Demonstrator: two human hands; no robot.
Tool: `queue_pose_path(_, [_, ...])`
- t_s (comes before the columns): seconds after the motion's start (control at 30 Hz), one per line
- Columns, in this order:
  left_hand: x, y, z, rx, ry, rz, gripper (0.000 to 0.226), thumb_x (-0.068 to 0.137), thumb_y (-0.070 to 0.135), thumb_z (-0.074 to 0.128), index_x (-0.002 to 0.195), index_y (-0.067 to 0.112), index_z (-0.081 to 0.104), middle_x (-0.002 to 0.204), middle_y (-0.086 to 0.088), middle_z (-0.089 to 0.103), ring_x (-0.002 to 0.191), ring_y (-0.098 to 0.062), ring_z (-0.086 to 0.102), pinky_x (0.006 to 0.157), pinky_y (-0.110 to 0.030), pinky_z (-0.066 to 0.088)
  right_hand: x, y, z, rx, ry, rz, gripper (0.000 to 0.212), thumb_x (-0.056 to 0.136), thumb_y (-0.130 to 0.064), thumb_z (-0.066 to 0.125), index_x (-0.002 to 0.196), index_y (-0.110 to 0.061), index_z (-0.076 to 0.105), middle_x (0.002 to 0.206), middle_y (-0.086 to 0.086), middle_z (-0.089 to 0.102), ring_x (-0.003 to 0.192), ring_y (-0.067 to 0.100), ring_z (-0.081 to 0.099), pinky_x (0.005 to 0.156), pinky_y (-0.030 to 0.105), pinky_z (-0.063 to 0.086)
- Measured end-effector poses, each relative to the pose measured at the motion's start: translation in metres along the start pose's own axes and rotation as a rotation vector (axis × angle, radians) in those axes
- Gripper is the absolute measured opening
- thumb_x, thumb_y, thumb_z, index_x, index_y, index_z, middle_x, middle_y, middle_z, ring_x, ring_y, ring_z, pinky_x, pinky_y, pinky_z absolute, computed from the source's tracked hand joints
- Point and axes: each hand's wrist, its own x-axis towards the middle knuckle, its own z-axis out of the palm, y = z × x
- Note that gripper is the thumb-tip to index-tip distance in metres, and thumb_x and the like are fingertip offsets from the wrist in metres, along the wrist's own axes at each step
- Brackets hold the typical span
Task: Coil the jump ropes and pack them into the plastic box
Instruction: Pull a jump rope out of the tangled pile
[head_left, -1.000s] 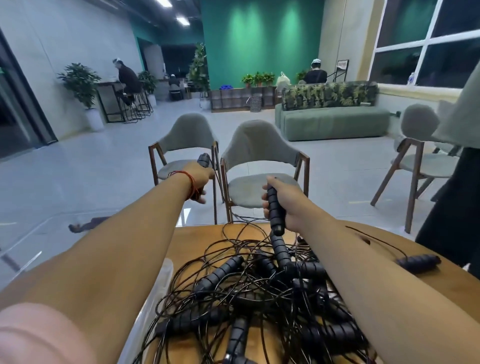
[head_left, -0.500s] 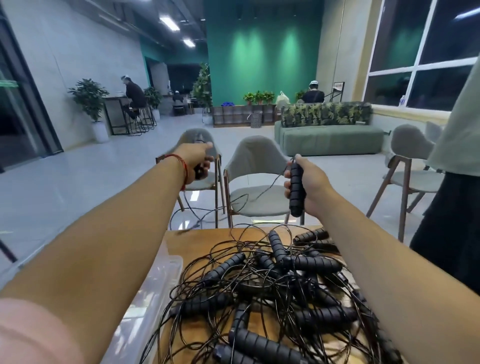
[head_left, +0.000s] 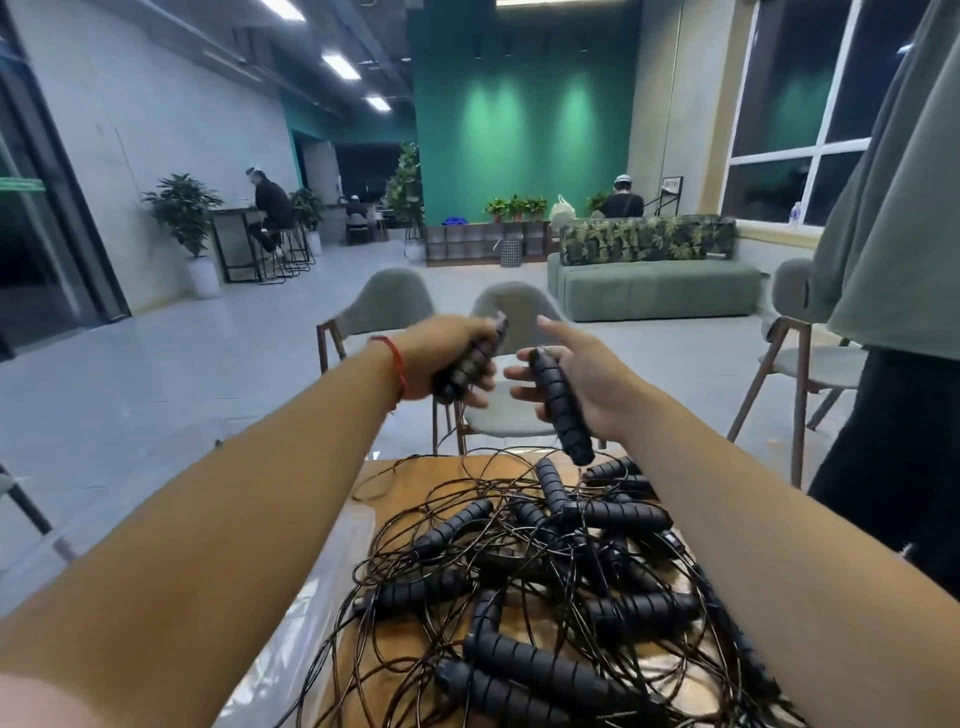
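A tangled pile of jump ropes with black ribbed handles and thin black cords lies on the wooden table. My left hand grips one black handle, raised above the table's far edge. My right hand holds a second black handle in its palm, with the index finger and thumb stretched out. The two hands are close together, almost touching. The clear plastic box shows at the table's left side, partly hidden by my left forearm.
Two grey chairs stand just beyond the table. Another person in a green top stands close on the right, next to a further chair. A green sofa and people sit farther back.
Both hands have come together in front of me, each still with its handle. My right hand's fingers have loosened and spread. The view has tilted upward.
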Motion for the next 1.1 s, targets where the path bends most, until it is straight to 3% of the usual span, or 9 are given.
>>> queue_pose_path(0.07, [0.002, -0.018, 0.020, 0.228, -0.067, 0.006, 0.048, 0.105, 0.054, 0.056, 0.119, 0.011, 0.070, 0.107, -0.010, 0.075, 0.093, -0.025, 0.071, 0.090, -0.049, 0.064, 0.002, 0.005, 0.010, -0.076, 0.018, 0.008, 0.062, 0.090, -0.065, 0.071, 0.120, -0.011, 0.070, 0.102, 0.010, 0.076, 0.086, 0.025, 0.074, 0.067, 0.034, 0.056])
queue_pose_path(0.17, [-0.006, -0.029, 0.022, 0.397, -0.150, 0.008, 0.050, 0.107, 0.052, 0.054, 0.121, 0.008, 0.073, 0.119, -0.013, 0.076, 0.104, -0.027, 0.073, 0.102, -0.053, 0.059, 0.005, 0.011, 0.010, -0.162, 0.070, 0.043, 0.053, 0.084, -0.046, 0.085, 0.118, -0.006, 0.075, 0.102, 0.019, 0.079, 0.081, 0.029, 0.074, 0.075, 0.041, 0.062])
queue_pose_path(0.3, [-0.012, -0.039, 0.004, 0.186, -0.149, -0.038, 0.056, 0.113, 0.039, 0.037, 0.117, -0.003, 0.073, 0.122, -0.021, 0.075, 0.122, -0.041, 0.068, 0.109, -0.058, 0.053, 0.003, 0.021, 0.003, -0.203, 0.069, 0.020, 0.041, 0.083, -0.036, 0.078, 0.113, -0.008, 0.072, 0.095, 0.014, 0.074, 0.076, 0.028, 0.070, 0.068, 0.038, 0.060])
queue_pose_path(0.47, [0.002, -0.057, 0.008, 0.016, -0.060, -0.183, 0.091, 0.108, 0.070, 0.018, 0.128, -0.002, 0.069, 0.120, -0.020, 0.077, 0.117, -0.036, 0.073, 0.106, -0.057, 0.054, -0.001, 0.033, 0.009, -0.059, 0.076, 0.033, 0.039, 0.079, -0.033, 0.078, 0.108, -0.009, 0.067, 0.092, 0.015, 0.068, 0.069, 0.026, 0.068, 0.064, 0.038, 0.059])
queue_pose_path(0.57, [0.004, -0.078, 0.027, -0.136, -0.051, -0.161, 0.082, 0.108, 0.070, 0.028, 0.136, 0.002, 0.063, 0.129, -0.024, 0.072, 0.122, -0.039, 0.070, 0.101, -0.057, 0.057, -0.012, 0.047, 0.018, -0.089, 0.007, 0.008, 0.022, 0.089, -0.023, 0.070, 0.106, -0.010, 0.069, 0.090, 0.013, 0.065, 0.069, 0.023, 0.064, 0.060, 0.034, 0.057])
queue_pose_path(0.67, [0.001, -0.098, 0.048, -0.294, 0.060, -0.044, 0.055, 0.112, 0.053, 0.041, 0.142, 0.012, 0.064, 0.133, -0.025, 0.065, 0.119, -0.037, 0.065, 0.107, -0.057, 0.052, -0.014, 0.070, 0.028, -0.192, 0.047, -0.029, 0.038, 0.084, -0.031, 0.075, 0.119, -0.020, 0.069, 0.104, 0.016, 0.073, 0.087, 0.033, 0.072, 0.071, 0.044, 0.064])
queue_pose_path(0.77, [-0.004, -0.124, 0.067, -0.493, 0.109, -0.013, 0.054, 0.104, 0.055, 0.053, 0.139, 0.016, 0.067, 0.130, -0.015, 0.066, 0.117, -0.034, 0.064, 0.114, -0.058, 0.045, -0.015, 0.087, 0.031, -0.139, 0.093, -0.053, 0.061, 0.079, -0.036, 0.083, 0.134, -0.028, 0.060, 0.119, 0.015, 0.075, 0.101, 0.034, 0.077, 0.087, 0.054, 0.065])
queue_pose_path(0.97, [-0.024, -0.164, 0.092, -0.532, 0.123, 0.080, 0.036, 0.109, 0.043, 0.048, 0.129, 0.027, 0.073, 0.123, -0.016, 0.076, 0.116, -0.039, 0.072, 0.103, -0.058, 0.057, -0.017, 0.114, 0.032, -0.080, 0.085, -0.098, 0.098, 0.093, -0.010, 0.082, 0.166, -0.036, 0.022, 0.121, 0.012, 0.076, 0.101, 0.026, 0.080, 0.078, 0.039, 0.065])
queue_pose_path(1.1, [-0.039, -0.177, 0.084, -0.607, 0.119, 0.126, 0.041, 0.109, 0.041, 0.052, 0.150, 0.041, 0.054, 0.132, -0.010, 0.074, 0.115, -0.031, 0.075, 0.097, -0.057, 0.061, -0.013, 0.131, 0.043, -0.047, 0.030, -0.029, 0.104, 0.092, -0.028, 0.084, 0.164, -0.054, 0.014, 0.130, 0.013, 0.071, 0.097, 0.028, 0.079, 0.070, 0.038, 0.063])
